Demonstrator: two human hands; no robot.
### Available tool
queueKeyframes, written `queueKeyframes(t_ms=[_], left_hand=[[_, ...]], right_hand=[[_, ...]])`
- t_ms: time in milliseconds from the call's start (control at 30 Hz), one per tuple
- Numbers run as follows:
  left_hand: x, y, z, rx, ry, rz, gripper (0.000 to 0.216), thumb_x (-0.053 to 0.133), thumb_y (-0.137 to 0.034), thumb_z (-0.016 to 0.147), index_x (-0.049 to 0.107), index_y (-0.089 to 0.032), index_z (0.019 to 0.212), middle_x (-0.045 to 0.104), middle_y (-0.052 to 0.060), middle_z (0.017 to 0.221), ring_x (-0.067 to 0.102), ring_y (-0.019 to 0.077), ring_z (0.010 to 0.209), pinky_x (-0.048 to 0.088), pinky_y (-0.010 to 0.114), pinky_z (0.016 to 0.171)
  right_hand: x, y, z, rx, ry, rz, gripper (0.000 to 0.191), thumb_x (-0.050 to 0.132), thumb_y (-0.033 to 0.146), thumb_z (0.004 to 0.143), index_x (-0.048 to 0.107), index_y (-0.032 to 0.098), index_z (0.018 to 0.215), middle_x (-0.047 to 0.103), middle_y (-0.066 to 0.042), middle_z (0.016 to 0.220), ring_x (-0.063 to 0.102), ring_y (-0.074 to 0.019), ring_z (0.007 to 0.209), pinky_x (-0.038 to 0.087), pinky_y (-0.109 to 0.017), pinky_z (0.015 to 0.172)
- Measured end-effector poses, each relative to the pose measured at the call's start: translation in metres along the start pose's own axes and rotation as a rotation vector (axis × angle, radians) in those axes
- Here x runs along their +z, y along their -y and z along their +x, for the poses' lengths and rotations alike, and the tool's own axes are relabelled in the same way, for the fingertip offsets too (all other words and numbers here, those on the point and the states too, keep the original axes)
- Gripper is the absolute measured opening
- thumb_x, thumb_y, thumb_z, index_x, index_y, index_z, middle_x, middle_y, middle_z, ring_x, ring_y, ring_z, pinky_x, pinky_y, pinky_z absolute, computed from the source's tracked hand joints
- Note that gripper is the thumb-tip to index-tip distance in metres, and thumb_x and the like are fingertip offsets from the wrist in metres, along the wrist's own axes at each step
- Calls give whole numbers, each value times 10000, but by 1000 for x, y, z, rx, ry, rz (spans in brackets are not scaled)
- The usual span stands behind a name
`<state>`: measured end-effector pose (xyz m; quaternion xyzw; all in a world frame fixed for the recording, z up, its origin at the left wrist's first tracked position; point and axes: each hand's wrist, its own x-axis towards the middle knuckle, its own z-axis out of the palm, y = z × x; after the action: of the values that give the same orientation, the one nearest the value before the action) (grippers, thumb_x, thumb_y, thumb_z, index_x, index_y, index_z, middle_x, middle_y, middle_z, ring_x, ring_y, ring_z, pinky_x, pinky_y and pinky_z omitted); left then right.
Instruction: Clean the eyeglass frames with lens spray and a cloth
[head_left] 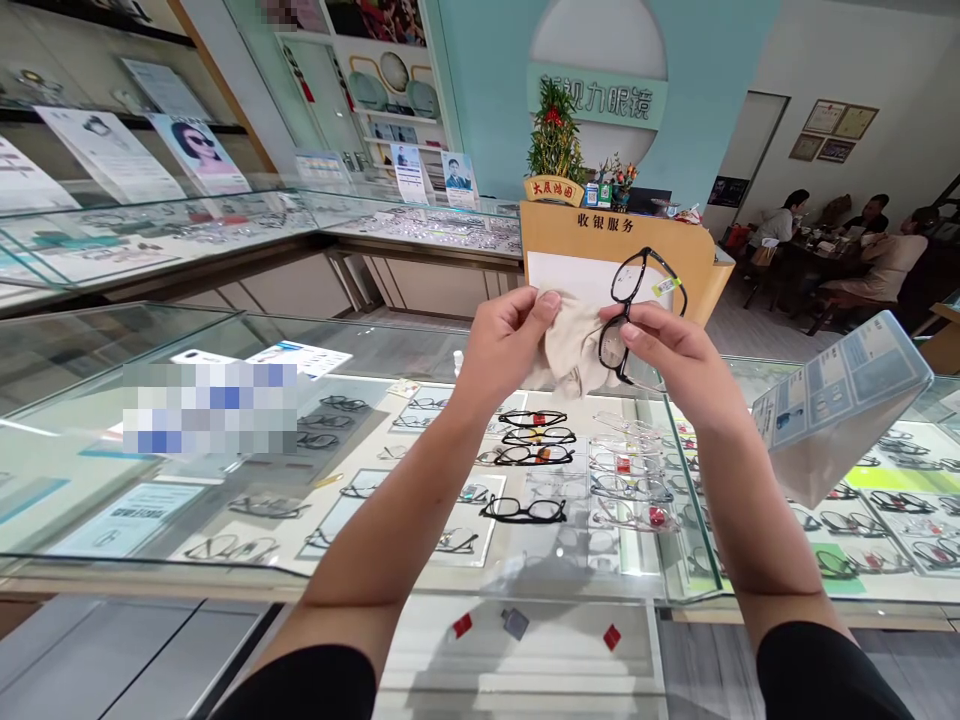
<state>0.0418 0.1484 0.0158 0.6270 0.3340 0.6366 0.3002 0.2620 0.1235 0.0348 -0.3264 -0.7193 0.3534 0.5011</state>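
Observation:
My right hand (pixel 667 350) grips a pair of black-framed glasses (pixel 637 290) with a small yellow tag on one temple, held upright above the glass counter. My left hand (pixel 510 335) pinches a beige cleaning cloth (pixel 574 350) that drapes between both hands and lies against the lower lens. Both hands are raised in front of me over the display case (pixel 375 580), whose glass top covers rows of spectacle frames (pixel 536 450).
A slanted blue sign stand (pixel 840 400) sits on the counter at right. A wooden cashier desk (pixel 600 250) with a small plant stands behind. More glass showcases (pixel 187 230) run along the left. Several people sit at a table (pixel 840 250) far right.

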Motion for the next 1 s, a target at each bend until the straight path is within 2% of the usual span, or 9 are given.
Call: queueKeyframes(t_ms=[200, 400, 500, 567, 667, 733, 867, 1000], left_hand=[[0, -4, -6, 11, 28, 176, 619, 760, -662, 934, 452, -220, 629, 342, -45, 606, 297, 118, 577, 221, 306, 542], [1, -10, -4, -109, 84, 189, 522, 680, -573, 963, 431, -230, 658, 360, -43, 642, 333, 131, 608, 289, 298, 583], [-5, -13, 0, -207, 210, 224, 366, 558, -432, 969, 485, -225, 675, 461, -15, 675, 428, 159, 658, 348, 303, 628], [-10, -14, 1, -275, 331, 277, 225, 514, -333, 907, 576, -219, 723, 554, 3, 723, 496, 177, 696, 372, 304, 645], [-15, -15, 1, -341, 458, 364, 173, 546, -319, 841, 688, -223, 859, 549, -12, 699, 488, 176, 648, 361, 300, 613], [-16, -16, 1, -329, 464, 396, 197, 592, -371, 853, 707, -218, 900, 539, -21, 685, 467, 167, 628, 352, 292, 603], [-14, -22, -1, -273, 357, 391, 281, 689, -476, 872, 694, -196, 867, 605, -9, 730, 471, 142, 645, 358, 274, 610], [-13, -26, -4, -226, 265, 209, 332, 768, -521, 870, 654, -208, 883, 559, -33, 684, 424, 111, 583, 324, 245, 547]], right_hand=[[1, 2, -1, -14, 10, 13, 302, 765, 515, 991, 848, 287, 1171, 767, -58, 1279, 678, -221, 1204, 527, -424, 1137], [3, 4, -3, -24, 64, 35, 387, 749, 588, 992, 842, 290, 1221, 781, -56, 1305, 686, -237, 1238, 522, -441, 1161], [2, 4, -4, -37, 55, 54, 394, 763, 609, 977, 846, 303, 1211, 785, -49, 1310, 686, -240, 1243, 520, -449, 1166], [1, 3, -4, -37, 44, 57, 393, 771, 616, 969, 848, 308, 1201, 783, -46, 1322, 686, -239, 1226, 526, -453, 1155], [1, 2, -4, -27, 41, 41, 399, 762, 623, 975, 843, 309, 1207, 777, -50, 1347, 685, -239, 1213, 538, -457, 1138], [1, 3, -5, -30, 46, 31, 401, 748, 621, 986, 837, 311, 1223, 775, -51, 1350, 684, -239, 1216, 541, -458, 1137], [2, 7, -6, -40, 82, 46, 355, 760, 572, 993, 840, 302, 1209, 776, -49, 1312, 681, -229, 1236, 530, -442, 1161], [5, 9, -5, -38, 141, 42, 324, 766, 541, 994, 849, 301, 1196, 759, -52, 1291, 670, -214, 1204, 548, -425, 1132]])
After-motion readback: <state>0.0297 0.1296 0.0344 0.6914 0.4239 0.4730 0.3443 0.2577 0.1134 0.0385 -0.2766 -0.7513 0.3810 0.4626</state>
